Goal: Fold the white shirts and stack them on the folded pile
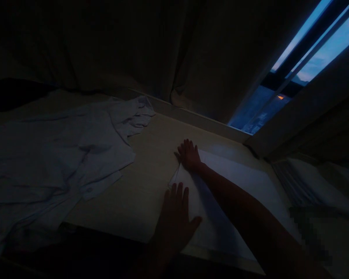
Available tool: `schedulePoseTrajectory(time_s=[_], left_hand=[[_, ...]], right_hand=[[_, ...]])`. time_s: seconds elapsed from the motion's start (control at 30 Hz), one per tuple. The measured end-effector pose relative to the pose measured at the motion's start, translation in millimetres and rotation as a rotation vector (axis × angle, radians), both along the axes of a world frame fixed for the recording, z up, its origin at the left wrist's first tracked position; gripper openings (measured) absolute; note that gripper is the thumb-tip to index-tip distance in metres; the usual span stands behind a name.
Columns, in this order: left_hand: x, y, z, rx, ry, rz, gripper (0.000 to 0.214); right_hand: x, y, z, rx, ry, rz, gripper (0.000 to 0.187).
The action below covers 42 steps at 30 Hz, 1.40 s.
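A folded white cloth (244, 186), perhaps a garment, lies flat on a pale tabletop (151, 155). Its left edge shows loose layers near a corner. My right hand (189, 155) rests flat on the far left corner of the cloth, fingers stretched out and forearm crossing above it. Nearer to me, my left hand (177, 217) is spread palm down over the near left part of the cloth, thumb pointing right. Dim light hides whether its palm presses on the cloth. Neither hand grips anything.
A rumpled light-coloured garment (61, 147) is spread over the table's left side, hanging over the near edge. Folded cloths (296, 182) are stacked at the right. Dark curtains (119, 46) hang behind the table, beside a window (322, 50) showing dusky sky.
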<state>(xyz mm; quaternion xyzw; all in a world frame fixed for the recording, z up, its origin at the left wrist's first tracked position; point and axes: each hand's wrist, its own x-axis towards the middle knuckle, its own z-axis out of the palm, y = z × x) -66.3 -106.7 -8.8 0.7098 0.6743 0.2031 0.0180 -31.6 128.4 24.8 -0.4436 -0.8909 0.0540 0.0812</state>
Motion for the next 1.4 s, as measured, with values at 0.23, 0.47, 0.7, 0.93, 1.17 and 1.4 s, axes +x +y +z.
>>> schedulePoseTrajectory(time_s=[0.23,0.47,0.7,0.93,1.17,1.4], left_hand=[[-9,9,4.8,0.024,0.113,-0.033,0.077],[-12,13,-3.9,0.034,0.168,-0.023,0.09],[-13,14,1.9,0.1,0.22,-0.045,0.085],[27,-20,25.4,0.217,0.272,-0.49,0.07],[71,-22,10.7,0.143,0.285,-0.487,0.074],[58,-34,0.3,0.06,0.304,-0.494,0.074]], right_hand=[[64,-146,-5.5,-0.01,0.029,0.03,0.062],[183,-208,-9.4,0.017,-0.011,-0.117,0.065],[276,-230,-14.1,0.03,-0.026,-0.181,0.065],[343,-277,-25.4,0.178,0.021,-0.315,0.064],[366,-272,-27.7,0.096,-0.082,-0.477,0.061],[393,-295,-39.0,0.085,-0.061,-0.511,0.073]])
